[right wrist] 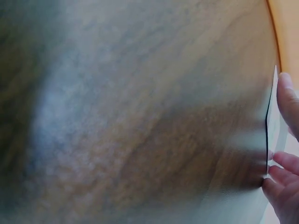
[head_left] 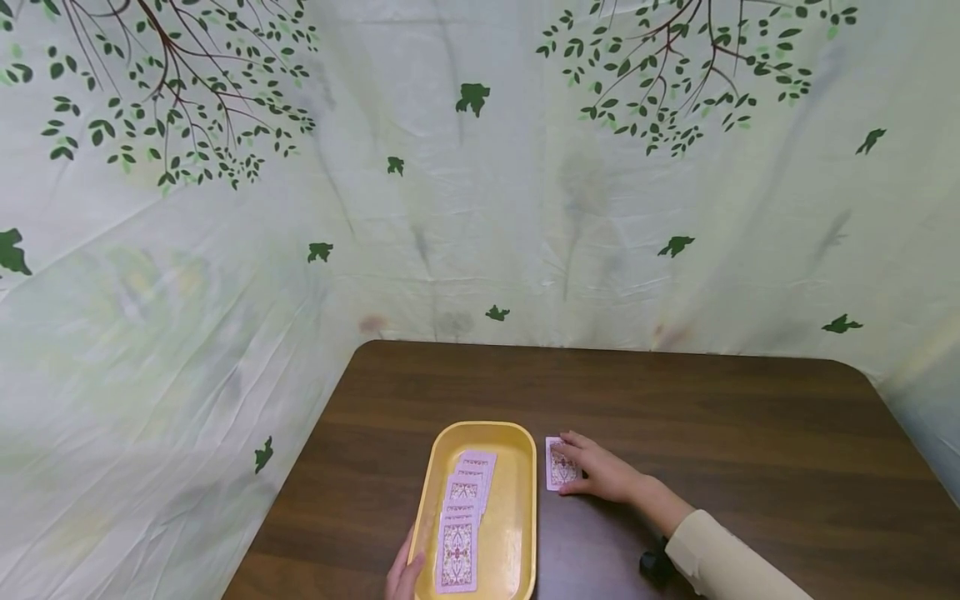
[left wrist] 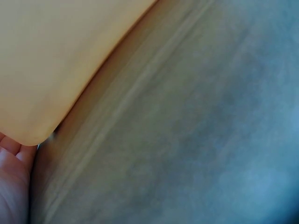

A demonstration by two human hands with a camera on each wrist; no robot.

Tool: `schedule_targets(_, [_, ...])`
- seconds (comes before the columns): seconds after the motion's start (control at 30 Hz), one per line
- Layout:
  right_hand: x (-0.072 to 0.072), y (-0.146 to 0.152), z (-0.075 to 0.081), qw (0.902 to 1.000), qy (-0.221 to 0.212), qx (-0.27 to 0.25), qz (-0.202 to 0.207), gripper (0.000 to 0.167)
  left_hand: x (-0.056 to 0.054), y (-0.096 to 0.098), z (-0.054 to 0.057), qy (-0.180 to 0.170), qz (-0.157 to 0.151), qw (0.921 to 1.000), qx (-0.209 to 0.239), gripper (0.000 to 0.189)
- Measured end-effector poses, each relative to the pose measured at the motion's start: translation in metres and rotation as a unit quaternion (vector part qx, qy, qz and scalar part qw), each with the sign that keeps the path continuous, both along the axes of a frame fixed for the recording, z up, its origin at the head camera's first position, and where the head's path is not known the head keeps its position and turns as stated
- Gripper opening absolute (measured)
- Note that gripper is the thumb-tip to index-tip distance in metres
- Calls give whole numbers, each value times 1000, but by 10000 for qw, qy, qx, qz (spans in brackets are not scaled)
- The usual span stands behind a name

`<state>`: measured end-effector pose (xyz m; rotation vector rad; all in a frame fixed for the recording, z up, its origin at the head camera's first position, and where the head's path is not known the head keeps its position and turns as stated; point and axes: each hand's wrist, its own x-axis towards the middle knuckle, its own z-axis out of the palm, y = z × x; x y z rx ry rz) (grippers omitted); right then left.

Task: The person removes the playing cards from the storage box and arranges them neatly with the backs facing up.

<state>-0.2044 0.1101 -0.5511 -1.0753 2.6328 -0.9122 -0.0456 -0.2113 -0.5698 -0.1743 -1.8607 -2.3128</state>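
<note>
A yellow tray stands on the table, with several patterned playing cards fanned in an overlapping column along its left side. My left hand grips the tray's near left edge, thumb at the rim; the left wrist view shows those fingers against the tray's underside. Just right of the tray, a single playing card lies back up. My right hand holds this card by its edges, thumb at the near end and fingers over the far end. The right wrist view shows the card edge-on between thumb and fingers.
The dark wooden table has rounded far corners. A small black object is beside the right sleeve. Behind the table hangs a pale cloth printed with branches and leaves.
</note>
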Motion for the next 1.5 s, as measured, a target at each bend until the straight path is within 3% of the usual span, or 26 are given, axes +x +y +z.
schedule_targets(0.2, [-2, -1, 8, 9988, 31, -262, -408, 65, -1, -2, -1, 132, -67, 9999, 87, 55])
schedule_targets(0.4, [1, -10, 34, 9885, 670, -533, -1250, 54, 0, 0, -4, 110, -69, 9994, 335, 54])
schedule_targets(0.53, [6, -23, 53, 9846, 794, -728, -1376, 55, 0, -1, -4, 43, -95, 9997, 242, 53])
schedule_targets(0.8, [20, -62, 67, 9801, 1607, -923, -707, 56, 1, 1, -4, 81, 211, 9995, 220, 50])
schedule_targets(0.93, [29, -83, 66, 9808, 1723, -808, -420, 54, 1, 2, -4, 222, 140, 9987, 438, 51])
schedule_targets(1.1, [42, -107, 59, 9835, 1781, -296, -89, 54, 2, 3, -4, 118, 156, 9984, 533, 49])
schedule_targets(1.27, [55, -126, 52, 9884, 1450, 456, 13, 57, 2, 4, -3, -89, 300, 9988, 380, 44])
schedule_targets(1.5, [68, -153, 39, 9801, 1581, 1191, 166, 64, 2, 3, -3, 251, 260, 9983, 467, 46])
